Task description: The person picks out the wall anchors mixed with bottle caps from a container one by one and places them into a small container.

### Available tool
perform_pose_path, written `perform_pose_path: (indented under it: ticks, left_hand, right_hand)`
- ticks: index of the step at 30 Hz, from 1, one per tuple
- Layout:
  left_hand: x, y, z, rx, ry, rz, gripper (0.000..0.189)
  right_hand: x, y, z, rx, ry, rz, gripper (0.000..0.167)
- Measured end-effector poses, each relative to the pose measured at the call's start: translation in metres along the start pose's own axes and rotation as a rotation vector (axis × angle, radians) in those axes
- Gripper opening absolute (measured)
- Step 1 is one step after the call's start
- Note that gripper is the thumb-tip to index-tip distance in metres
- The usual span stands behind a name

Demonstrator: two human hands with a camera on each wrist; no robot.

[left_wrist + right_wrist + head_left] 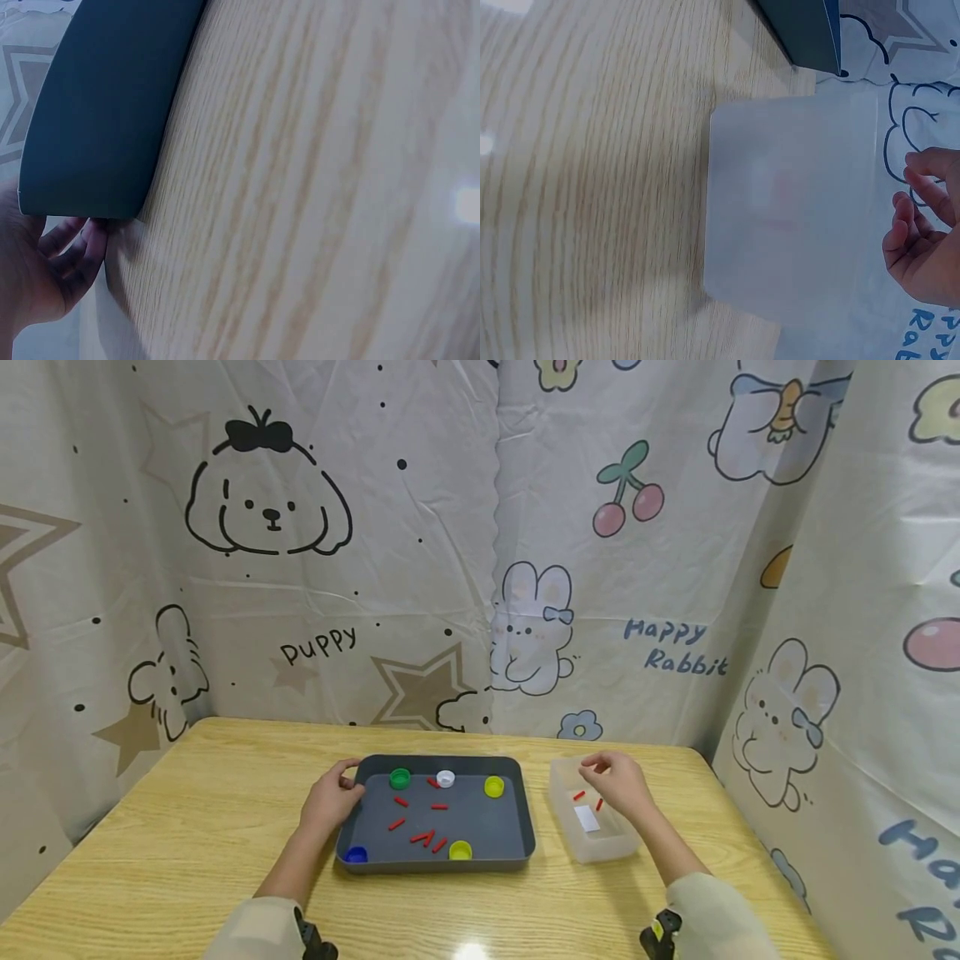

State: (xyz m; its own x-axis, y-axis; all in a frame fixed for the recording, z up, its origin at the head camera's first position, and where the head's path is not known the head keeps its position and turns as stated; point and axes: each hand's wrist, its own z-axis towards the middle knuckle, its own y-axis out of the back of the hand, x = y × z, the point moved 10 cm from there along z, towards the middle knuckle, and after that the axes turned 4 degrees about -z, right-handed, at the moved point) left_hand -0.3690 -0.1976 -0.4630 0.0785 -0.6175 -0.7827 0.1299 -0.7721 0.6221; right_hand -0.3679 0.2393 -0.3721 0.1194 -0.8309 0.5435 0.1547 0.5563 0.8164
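Observation:
A dark grey tray (480,827) lies on the table, and my left hand (330,797) grips its left rim. In the left wrist view the left hand's fingers (82,251) sit at the outer wall of the tray (105,112). My right hand (618,781) hovers over a translucent plastic box (607,847). Its fingers are loosely bent, and nothing shows between them in the right wrist view (930,225). Inside the box are two short red sticks (579,796) and a white rectangle (587,818). Several red sticks (439,807) lie scattered in the tray.
Small round caps also sit in the tray: green (400,778), white (446,778), yellow (494,787), a second yellow one (461,850) and blue (356,855). The wooden table (202,827) is enclosed by a printed curtain (420,568) at the back and sides.

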Motion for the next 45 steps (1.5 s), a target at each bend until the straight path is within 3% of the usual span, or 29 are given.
perform_pose_path:
  ticks: [23,32,45]
  left_hand:
    - [0.001,0.001,0.001,0.005,0.000,-0.010,0.050]
    - [0.003,0.000,0.000,0.003,0.000,-0.014,0.050]
    - [0.001,0.000,0.000,0.001,-0.006,-0.013,0.050]
  right_hand:
    - [0.034,-0.026,0.006,0.051,0.007,0.109,0.019]
    - [0.058,-0.034,0.007,0.043,0.064,0.076,0.016]
    - [0.081,-0.059,0.004,0.105,0.099,0.093,0.019]
